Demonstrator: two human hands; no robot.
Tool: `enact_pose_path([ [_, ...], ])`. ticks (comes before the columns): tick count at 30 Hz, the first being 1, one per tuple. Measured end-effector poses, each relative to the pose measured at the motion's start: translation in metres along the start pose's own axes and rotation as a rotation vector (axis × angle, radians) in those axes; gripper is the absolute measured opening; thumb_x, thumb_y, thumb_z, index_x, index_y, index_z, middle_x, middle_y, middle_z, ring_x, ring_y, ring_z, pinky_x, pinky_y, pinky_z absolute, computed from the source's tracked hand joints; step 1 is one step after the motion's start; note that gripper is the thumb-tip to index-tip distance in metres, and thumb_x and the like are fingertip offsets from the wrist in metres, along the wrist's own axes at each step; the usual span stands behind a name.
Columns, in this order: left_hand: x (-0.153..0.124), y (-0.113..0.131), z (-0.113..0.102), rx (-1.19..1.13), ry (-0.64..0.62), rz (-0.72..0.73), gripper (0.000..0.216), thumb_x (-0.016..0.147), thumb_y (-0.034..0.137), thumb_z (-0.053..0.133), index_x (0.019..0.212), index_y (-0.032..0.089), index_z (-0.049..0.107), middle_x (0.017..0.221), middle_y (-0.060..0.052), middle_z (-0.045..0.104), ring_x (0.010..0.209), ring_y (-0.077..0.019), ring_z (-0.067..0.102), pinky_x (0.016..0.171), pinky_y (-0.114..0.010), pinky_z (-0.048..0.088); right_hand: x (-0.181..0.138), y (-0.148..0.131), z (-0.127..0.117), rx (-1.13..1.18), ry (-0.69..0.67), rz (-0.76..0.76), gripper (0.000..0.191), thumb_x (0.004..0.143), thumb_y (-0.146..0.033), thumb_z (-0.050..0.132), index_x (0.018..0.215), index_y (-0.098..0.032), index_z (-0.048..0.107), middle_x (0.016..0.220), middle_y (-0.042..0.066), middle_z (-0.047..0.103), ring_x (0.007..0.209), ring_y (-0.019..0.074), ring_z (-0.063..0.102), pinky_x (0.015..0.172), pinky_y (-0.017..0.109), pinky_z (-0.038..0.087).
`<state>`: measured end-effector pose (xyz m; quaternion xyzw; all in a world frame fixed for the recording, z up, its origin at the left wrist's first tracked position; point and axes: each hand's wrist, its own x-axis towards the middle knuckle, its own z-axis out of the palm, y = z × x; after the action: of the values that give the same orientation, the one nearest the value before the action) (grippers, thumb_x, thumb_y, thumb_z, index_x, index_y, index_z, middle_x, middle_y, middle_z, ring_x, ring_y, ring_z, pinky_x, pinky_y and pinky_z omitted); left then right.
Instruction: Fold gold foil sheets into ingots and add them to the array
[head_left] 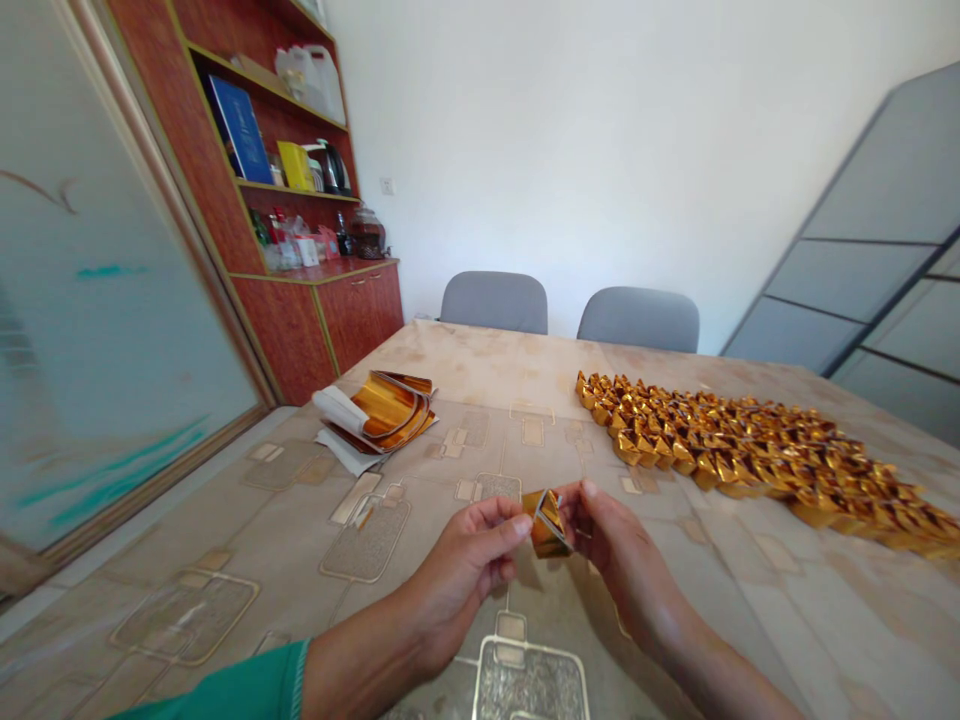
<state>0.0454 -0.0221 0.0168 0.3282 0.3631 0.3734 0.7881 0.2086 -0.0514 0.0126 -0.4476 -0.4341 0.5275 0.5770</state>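
Observation:
A small folded piece of gold foil paper is held between my two hands, just above the table. My left hand pinches its left side between thumb and fingers. On the other side, my right hand grips its right edge with thumb and fingertips. Grey-white edges of the paper show along the fold. To the left lies a loose stack of gold foil sheets with white backs, curled over. Many folded gold paper ingots stand in close rows on the right.
A patterned cover lies over the table. Two grey chairs stand at its far side before a white wall. A red-brown cabinet with bottles, a kettle and a blue book is at the back left, beside a frosted glass door.

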Motion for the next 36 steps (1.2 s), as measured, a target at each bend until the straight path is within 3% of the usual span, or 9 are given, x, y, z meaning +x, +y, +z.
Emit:
enact_pose_path([
  [6, 0.001, 0.004, -0.004, 0.002, -0.114, -0.050, 0.031, 0.060, 0.031, 0.088, 0.077, 0.015, 0.068, 0.073, 0.001, 0.064, 0.062, -0.0082, 0.051, 0.059, -0.021, 0.031, -0.009, 0.002, 0.004, 0.219, -0.113, 0.280, 0.036, 0.078, -0.056, 0.072, 0.083, -0.020, 0.073, 0.077, 0.004, 0.063, 0.064, 0.0152, 0.050, 0.061, 0.028, 0.040],
  [11, 0.000, 0.003, -0.004, -0.024, -0.200, -0.059, 0.029, 0.064, 0.030, 0.087, 0.081, 0.015, 0.070, 0.075, -0.001, 0.065, 0.065, -0.0101, 0.055, 0.061, -0.022, 0.034, -0.015, -0.002, 0.005, 0.329, -0.120, 0.399, 0.035, 0.070, -0.052, 0.081, 0.080, -0.020, 0.072, 0.067, -0.002, 0.054, 0.055, 0.0097, 0.039, 0.055, 0.024, 0.034],
  [15, -0.001, 0.002, -0.004, -0.061, -0.271, -0.089, 0.025, 0.068, 0.030, 0.084, 0.079, 0.014, 0.069, 0.074, -0.003, 0.065, 0.067, -0.0123, 0.056, 0.063, -0.024, 0.036, -0.013, 0.001, 0.002, 0.401, -0.150, 0.416, 0.032, 0.072, -0.047, 0.082, 0.071, -0.019, 0.066, 0.060, -0.005, 0.047, 0.052, 0.0083, 0.035, 0.051, 0.021, 0.032],
  [19, 0.000, 0.000, -0.006, -0.101, -0.354, -0.127, 0.023, 0.070, 0.028, 0.084, 0.083, 0.014, 0.070, 0.071, 0.000, 0.058, 0.065, -0.0106, 0.050, 0.065, -0.024, 0.035, -0.011, 0.004, -0.001, 0.480, -0.272, 0.422, 0.034, 0.079, -0.042, 0.078, 0.066, -0.017, 0.060, 0.053, -0.008, 0.039, 0.048, 0.0062, 0.025, 0.044, 0.017, 0.026],
  [23, -0.001, -0.001, -0.007, -0.168, -0.374, -0.143, 0.026, 0.070, 0.027, 0.084, 0.086, 0.012, 0.071, 0.067, 0.003, 0.049, 0.061, -0.0078, 0.039, 0.060, -0.021, 0.031, -0.012, 0.008, -0.005, 0.594, -0.414, 0.404, 0.022, 0.088, -0.037, 0.070, 0.079, -0.017, 0.066, 0.045, -0.012, 0.034, 0.039, 0.0040, 0.016, 0.036, 0.014, 0.021],
  [27, -0.002, -0.001, -0.006, -0.203, -0.423, -0.137, 0.025, 0.071, 0.025, 0.083, 0.087, 0.010, 0.071, 0.064, 0.004, 0.043, 0.058, -0.0072, 0.032, 0.055, -0.020, 0.027, -0.011, 0.011, -0.006, 0.635, -0.449, 0.312, 0.019, 0.094, -0.033, 0.063, 0.088, -0.016, 0.069, 0.041, -0.013, 0.036, 0.033, 0.0024, 0.012, 0.033, 0.012, 0.021],
  [36, -0.001, -0.003, -0.006, -0.366, -0.379, -0.224, 0.022, 0.069, 0.013, 0.084, 0.084, 0.006, 0.070, 0.066, 0.003, 0.048, 0.055, -0.0019, 0.040, 0.049, -0.011, 0.031, -0.009, 0.008, -0.005, 0.553, -0.471, 0.324, 0.014, 0.092, -0.028, 0.067, 0.099, -0.016, 0.070, 0.041, -0.013, 0.038, 0.032, 0.0010, 0.015, 0.033, 0.011, 0.022],
])
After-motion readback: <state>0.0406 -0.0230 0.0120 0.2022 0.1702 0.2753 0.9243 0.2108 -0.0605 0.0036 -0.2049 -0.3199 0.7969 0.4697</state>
